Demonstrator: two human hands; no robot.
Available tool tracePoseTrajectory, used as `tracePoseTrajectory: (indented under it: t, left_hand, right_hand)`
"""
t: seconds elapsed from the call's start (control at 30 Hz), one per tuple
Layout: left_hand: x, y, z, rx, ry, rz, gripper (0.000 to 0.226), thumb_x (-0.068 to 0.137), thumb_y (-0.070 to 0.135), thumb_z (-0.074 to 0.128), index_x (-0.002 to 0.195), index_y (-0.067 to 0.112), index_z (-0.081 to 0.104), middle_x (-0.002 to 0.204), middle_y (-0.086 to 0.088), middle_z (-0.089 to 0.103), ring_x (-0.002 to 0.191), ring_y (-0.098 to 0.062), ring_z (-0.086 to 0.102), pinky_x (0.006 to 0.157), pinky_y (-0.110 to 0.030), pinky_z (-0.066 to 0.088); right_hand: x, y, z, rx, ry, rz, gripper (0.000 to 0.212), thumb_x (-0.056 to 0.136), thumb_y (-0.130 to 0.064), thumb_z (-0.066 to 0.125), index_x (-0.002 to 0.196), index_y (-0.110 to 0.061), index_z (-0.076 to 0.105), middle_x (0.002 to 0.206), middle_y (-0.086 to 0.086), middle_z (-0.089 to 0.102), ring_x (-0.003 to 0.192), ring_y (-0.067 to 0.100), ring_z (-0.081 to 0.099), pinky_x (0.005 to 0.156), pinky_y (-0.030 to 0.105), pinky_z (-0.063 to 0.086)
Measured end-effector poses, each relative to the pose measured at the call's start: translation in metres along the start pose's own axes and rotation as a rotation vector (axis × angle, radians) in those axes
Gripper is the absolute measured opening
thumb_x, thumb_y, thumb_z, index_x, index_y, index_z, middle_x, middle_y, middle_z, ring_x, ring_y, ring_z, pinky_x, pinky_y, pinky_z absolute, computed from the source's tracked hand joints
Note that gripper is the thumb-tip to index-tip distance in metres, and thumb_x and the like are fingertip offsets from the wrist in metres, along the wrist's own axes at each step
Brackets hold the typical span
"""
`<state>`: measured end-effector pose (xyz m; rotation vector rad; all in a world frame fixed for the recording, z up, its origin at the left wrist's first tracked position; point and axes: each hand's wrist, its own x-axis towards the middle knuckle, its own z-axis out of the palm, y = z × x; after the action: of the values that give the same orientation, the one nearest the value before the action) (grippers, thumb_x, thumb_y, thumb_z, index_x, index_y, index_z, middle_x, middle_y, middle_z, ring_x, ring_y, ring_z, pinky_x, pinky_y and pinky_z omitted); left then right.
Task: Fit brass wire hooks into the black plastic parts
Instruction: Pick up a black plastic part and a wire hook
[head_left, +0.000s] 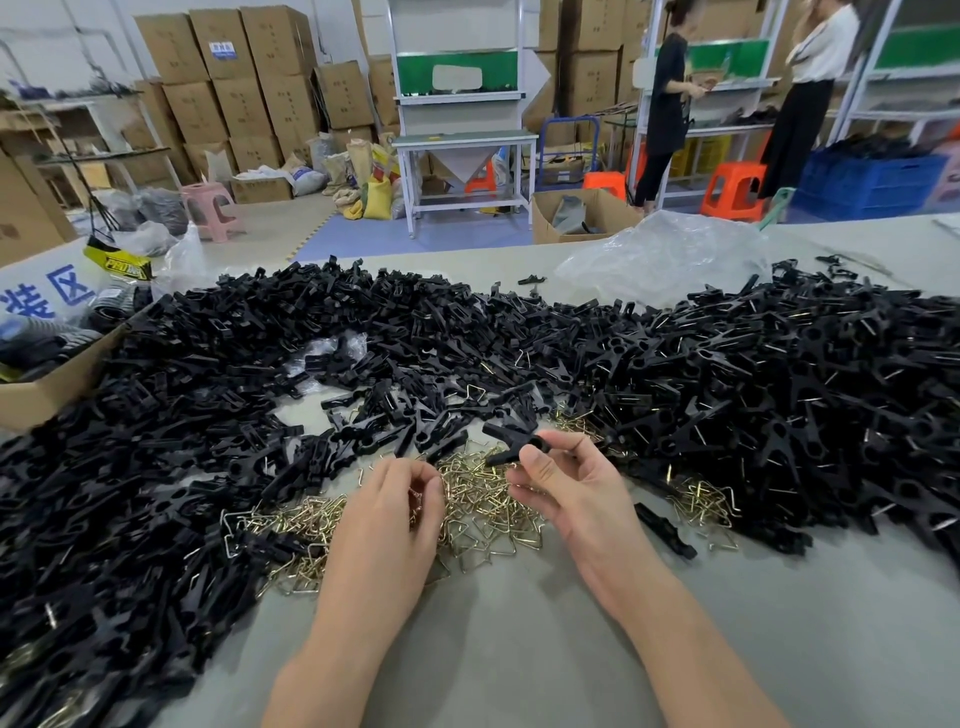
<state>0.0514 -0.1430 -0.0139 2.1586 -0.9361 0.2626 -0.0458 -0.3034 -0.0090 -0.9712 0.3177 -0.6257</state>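
On the head view, my right hand pinches a black plastic part between thumb and forefinger, above the brass hook pile on the counter. My left hand, fingers curled, pinches a brass wire hook just beside. Heaps of black parts ring both.

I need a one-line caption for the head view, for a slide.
Right hand holds a black part; left hand pinches a brass hook above the hook pile.

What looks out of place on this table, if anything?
One black part lies alone on the bare table right of the right hand, apart from the heap. Another stray sits beyond it, near the crumpled plastic bag.
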Motion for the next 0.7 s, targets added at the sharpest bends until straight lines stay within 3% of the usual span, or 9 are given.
tracePoseTrajectory:
  t: [0.17, 0.37, 0.53, 0.7]
  left_hand:
    - [0.0, 0.0017, -0.0004, 0.05, 0.023, 0.024, 0.008, 0.1, 0.032, 0.047, 0.098, 0.031, 0.055, 0.091, 0.017, 0.06, 0.083, -0.011, 0.055, 0.074, -0.033, 0.046]
    - [0.0021, -0.0013, 0.0015, 0.081, 0.036, 0.031, 0.019, 0.101, 0.026, 0.051, 0.112, 0.022, 0.067, 0.104, 0.012, 0.066, 0.094, -0.015, 0.061, 0.082, -0.037, 0.05]
    - [0.0028, -0.0016, 0.0006, 0.092, 0.09, 0.047, 0.012, 0.098, 0.019, 0.06, 0.106, 0.023, 0.068, 0.099, 0.014, 0.064, 0.088, -0.014, 0.059, 0.076, -0.034, 0.049]
    - [0.0031, -0.0017, -0.0006, 0.126, 0.123, 0.064, 0.019, 0.097, 0.02, 0.056, 0.111, 0.02, 0.07, 0.101, 0.008, 0.057, 0.082, -0.013, 0.052, 0.067, -0.035, 0.05]
  right_hand:
    - [-0.0001, 0.0016, 0.0002, 0.002, 0.001, 0.012, 0.042, 0.069, -0.015, 0.078, 0.108, -0.007, 0.062, 0.073, -0.005, 0.067, 0.078, 0.022, 0.073, 0.072, 0.028, 0.06]
    - [0.0006, 0.0022, -0.0006, -0.018, -0.004, 0.013, 0.042, 0.07, -0.017, 0.078, 0.108, -0.007, 0.063, 0.076, -0.003, 0.067, 0.08, 0.023, 0.074, 0.073, 0.028, 0.06]
    - [0.0007, 0.0018, -0.001, -0.041, -0.006, 0.021, 0.041, 0.071, -0.018, 0.078, 0.108, -0.008, 0.063, 0.078, -0.001, 0.067, 0.081, 0.022, 0.073, 0.074, 0.028, 0.06]
    - [0.0004, 0.0011, -0.0005, -0.047, -0.009, 0.024, 0.041, 0.071, -0.018, 0.077, 0.107, -0.008, 0.063, 0.081, 0.003, 0.063, 0.079, 0.021, 0.073, 0.072, 0.027, 0.059]
